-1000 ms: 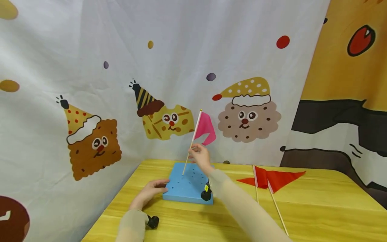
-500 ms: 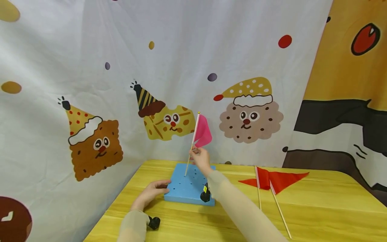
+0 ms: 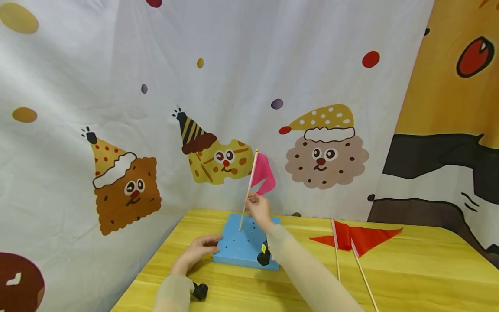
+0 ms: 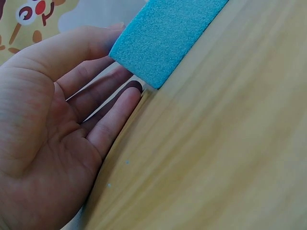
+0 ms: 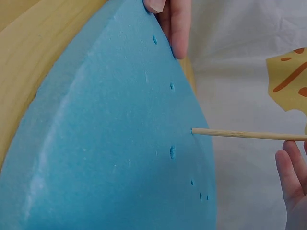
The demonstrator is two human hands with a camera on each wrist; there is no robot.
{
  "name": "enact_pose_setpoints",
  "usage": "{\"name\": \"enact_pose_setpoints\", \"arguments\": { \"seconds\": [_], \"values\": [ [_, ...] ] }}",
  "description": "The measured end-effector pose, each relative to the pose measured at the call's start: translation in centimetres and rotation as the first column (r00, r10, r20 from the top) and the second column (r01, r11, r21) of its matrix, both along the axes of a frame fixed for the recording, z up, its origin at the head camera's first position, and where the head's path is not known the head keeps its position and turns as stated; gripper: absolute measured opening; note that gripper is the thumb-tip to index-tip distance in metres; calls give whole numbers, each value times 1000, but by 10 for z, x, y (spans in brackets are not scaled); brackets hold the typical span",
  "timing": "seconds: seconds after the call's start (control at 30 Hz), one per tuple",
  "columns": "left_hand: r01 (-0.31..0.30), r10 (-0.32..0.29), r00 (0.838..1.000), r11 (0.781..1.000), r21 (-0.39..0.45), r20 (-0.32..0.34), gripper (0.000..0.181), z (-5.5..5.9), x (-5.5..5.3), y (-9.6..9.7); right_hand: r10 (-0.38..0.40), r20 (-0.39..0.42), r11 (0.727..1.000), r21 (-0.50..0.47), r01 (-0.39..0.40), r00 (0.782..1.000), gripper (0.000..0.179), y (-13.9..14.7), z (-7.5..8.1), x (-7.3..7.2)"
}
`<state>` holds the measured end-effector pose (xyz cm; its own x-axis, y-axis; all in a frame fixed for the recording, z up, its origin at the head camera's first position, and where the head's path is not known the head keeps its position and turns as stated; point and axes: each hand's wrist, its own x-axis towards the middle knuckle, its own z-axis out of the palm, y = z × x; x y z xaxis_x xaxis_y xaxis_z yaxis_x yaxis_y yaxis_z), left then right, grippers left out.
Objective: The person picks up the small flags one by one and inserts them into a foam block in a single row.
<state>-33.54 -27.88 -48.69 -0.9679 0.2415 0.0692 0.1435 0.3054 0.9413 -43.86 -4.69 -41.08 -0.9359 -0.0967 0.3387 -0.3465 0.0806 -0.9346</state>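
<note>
A pink flag (image 3: 263, 174) on a thin wooden stick stands slightly tilted over a light blue foam block (image 3: 244, 253) that has several small holes. My right hand (image 3: 258, 209) pinches the stick below the cloth. In the right wrist view, the stick's lower end (image 5: 197, 131) meets the block's top face right at a hole. On the block's left side, my left hand (image 3: 198, 252) touches the edge with fairly straight, relaxed fingers. The left wrist view shows its fingertips at the corner of the blue foam (image 4: 160, 43), palm beside it.
Two red flags (image 3: 364, 239) with wooden sticks lie on the right part of the wooden table (image 3: 421, 273), their cloths overlapping. Behind the table hangs a white curtain (image 3: 234, 52) printed with cartoon biscuits and cheese. Small black devices (image 3: 200, 291) sit at both wrists.
The head view has shifted a little, so everything sits slightly lower. The flag's stick leans slightly less, and my right hand still pinches it. My left hand stays at the block's edge.
</note>
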Motion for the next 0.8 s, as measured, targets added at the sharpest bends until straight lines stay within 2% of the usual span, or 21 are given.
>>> {"name": "enact_pose_setpoints", "arguments": {
  "seconds": [0.13, 0.37, 0.57, 0.8],
  "values": [
    [2, -2, 1000, 1000, 7, -3, 51, 0, -1, 0, -2, -11, 1000, 3, 2, 1000, 17, 0, 0, 0],
    [26, -26, 999, 999, 21, 27, 53, -2, -1, 1, 11, 25, 999, 43, -12, 1000, 27, 2, -2, 2],
    [19, -20, 999, 1000, 22, 29, 53, -3, 0, 1, 72, 1, 994, 78, -71, 997, 22, -1, -5, 3],
    [6, -7, 999, 999, 40, 40, 53, -1, -3, 1, 77, -28, 983, 170, -71, 997, 17, -5, -6, 6]
  ]
}}
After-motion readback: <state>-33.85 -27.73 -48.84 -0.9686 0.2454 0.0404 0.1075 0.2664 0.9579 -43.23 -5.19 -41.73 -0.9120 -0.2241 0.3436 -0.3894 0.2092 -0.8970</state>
